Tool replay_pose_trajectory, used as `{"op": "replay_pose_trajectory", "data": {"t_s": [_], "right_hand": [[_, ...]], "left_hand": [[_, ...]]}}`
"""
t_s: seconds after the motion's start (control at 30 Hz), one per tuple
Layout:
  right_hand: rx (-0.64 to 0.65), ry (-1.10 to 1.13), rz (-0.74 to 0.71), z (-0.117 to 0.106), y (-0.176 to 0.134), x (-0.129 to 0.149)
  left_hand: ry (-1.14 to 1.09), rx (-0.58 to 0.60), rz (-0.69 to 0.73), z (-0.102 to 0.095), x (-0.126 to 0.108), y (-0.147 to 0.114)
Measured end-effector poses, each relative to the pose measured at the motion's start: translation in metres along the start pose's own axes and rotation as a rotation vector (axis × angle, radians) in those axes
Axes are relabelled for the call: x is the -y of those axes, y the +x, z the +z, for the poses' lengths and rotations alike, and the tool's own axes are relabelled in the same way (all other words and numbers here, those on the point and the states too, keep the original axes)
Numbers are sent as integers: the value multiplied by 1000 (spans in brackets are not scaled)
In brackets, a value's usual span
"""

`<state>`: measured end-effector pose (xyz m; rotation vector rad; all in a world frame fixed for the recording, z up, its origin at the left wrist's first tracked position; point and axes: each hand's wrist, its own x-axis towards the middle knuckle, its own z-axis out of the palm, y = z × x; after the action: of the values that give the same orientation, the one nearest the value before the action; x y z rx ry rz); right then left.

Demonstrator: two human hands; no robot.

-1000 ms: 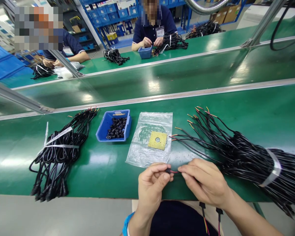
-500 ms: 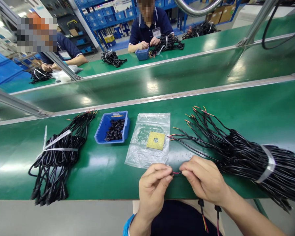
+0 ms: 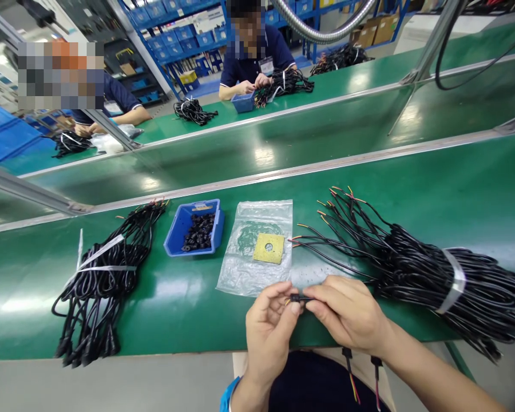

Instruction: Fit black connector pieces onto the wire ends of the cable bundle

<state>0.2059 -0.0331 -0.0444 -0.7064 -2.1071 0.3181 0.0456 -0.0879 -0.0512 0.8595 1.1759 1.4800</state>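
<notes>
Left hand [image 3: 266,323] is pinching a small black fitting [image 3: 295,298] between thumb and fingers; right hand [image 3: 349,312] is pinching the black cable [image 3: 304,298] running into it, fingertips closed. Both are working over the near bench [image 3: 189,326] edge, before the clear plastic bag [image 3: 236,272] holding up a yellow sponge pad [image 3: 261,255]. Strapped cable bundle [image 3: 420,269] is lying to the right.

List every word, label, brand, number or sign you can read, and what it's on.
No text is readable.
Far centre badge: too small to read.
Far left badge: too blurred.
Tan strip in the blue tray: too blurred to tell.
Blue shelf bins: too small.
Clear bag, yellow square: no lettering visible.
</notes>
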Motion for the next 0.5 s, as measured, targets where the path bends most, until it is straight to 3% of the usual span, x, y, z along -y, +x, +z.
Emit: {"op": "replay_pose_trajectory", "data": {"t_s": [0.17,0.3,0.5], "right_hand": [[-38,-1,10,-3,-1,-2],[4,19,6,-3,-2,-1],[78,89,27,-5,-2,2]], "left_hand": [[-154,-46,-71,8,9,-1],[-163,1,16,10,17,-2],[-4,32,171,10,14,-1]]}}
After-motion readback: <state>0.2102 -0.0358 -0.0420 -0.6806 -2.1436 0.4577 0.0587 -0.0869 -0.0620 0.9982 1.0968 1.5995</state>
